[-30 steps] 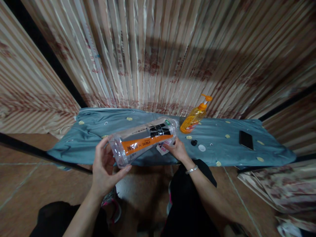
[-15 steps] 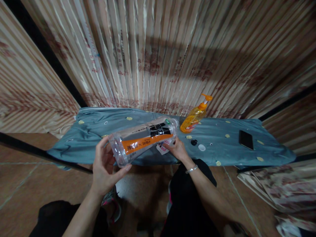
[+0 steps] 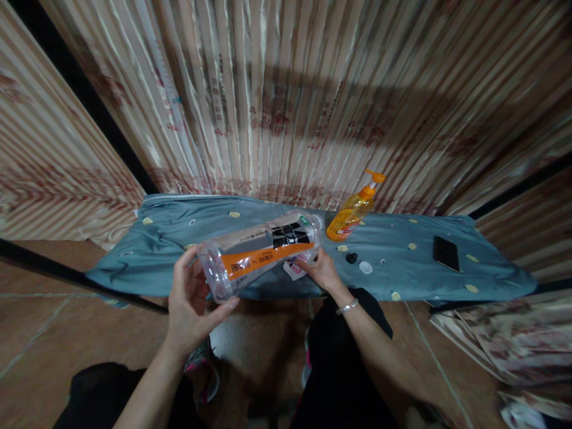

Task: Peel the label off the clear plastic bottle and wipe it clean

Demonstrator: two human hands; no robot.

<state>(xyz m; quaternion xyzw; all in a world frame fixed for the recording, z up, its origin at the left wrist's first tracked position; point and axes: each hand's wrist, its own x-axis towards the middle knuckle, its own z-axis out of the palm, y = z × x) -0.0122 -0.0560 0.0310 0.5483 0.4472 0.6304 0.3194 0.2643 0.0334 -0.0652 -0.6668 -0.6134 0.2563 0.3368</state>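
A large clear plastic bottle (image 3: 263, 253) with an orange, black and grey label lies on its side in my hands, above the cloth-covered table. My left hand (image 3: 190, 304) curls round its base, thumb below. At the neck end, my right hand (image 3: 322, 269) has its fingers closed against the bottle; a silvery bracelet (image 3: 347, 307) circles that wrist. A crumpled white and pink piece (image 3: 295, 270), perhaps a wrapper, shows by the right fingertips; whether they hold it too I cannot tell. The bottle's mouth is partly hidden.
A yellow pump bottle (image 3: 351, 215) stands behind my right hand. Near it lie a small black piece (image 3: 351, 257) and a whitish disc (image 3: 365, 267). A dark phone (image 3: 445, 253) rests farther right. Pleated curtains (image 3: 286, 107) hang behind the blue-grey table cloth (image 3: 156, 238).
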